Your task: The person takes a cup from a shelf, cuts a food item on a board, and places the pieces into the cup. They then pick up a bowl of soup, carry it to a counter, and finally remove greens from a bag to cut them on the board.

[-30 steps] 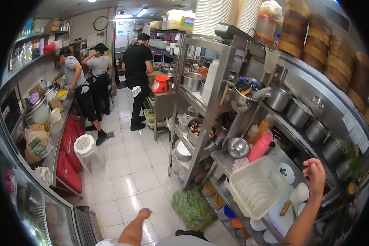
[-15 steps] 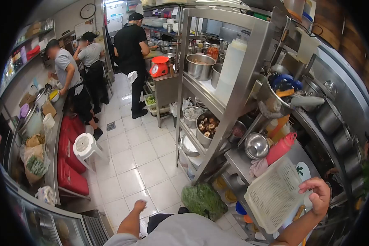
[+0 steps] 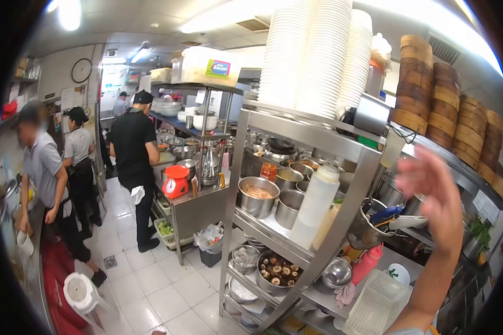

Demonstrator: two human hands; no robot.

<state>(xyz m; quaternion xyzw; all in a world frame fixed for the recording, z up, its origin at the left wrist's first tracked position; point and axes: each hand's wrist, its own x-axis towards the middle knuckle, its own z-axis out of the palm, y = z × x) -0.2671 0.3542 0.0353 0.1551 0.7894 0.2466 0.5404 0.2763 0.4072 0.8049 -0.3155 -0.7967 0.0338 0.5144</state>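
My right hand (image 3: 430,192) is raised at the right, blurred, with its fingers apart and nothing visible in them. It passes in front of a steel pot (image 3: 369,215) of utensils with blue and yellow handles. Below my forearm lies a white perforated plastic basket (image 3: 377,301), beside a pink squeeze bottle (image 3: 369,258) and a steel bowl (image 3: 336,272). At the bottom edge a sliver of skin, seemingly my left hand (image 3: 159,333), shows; its fingers are out of frame.
A steel rack (image 3: 341,190) holds pots, a pot of mushrooms (image 3: 278,272) and a tall white bottle (image 3: 317,206). Stacked white containers (image 3: 324,61) stand on top; bamboo steamers (image 3: 414,84) are at right. Co-workers (image 3: 134,139) stand left, near a white stool (image 3: 84,293).
My view has tilted up, bringing the stacked containers and steamers into sight. My right hand has risen from beside the basket. My left hand has nearly left the frame.
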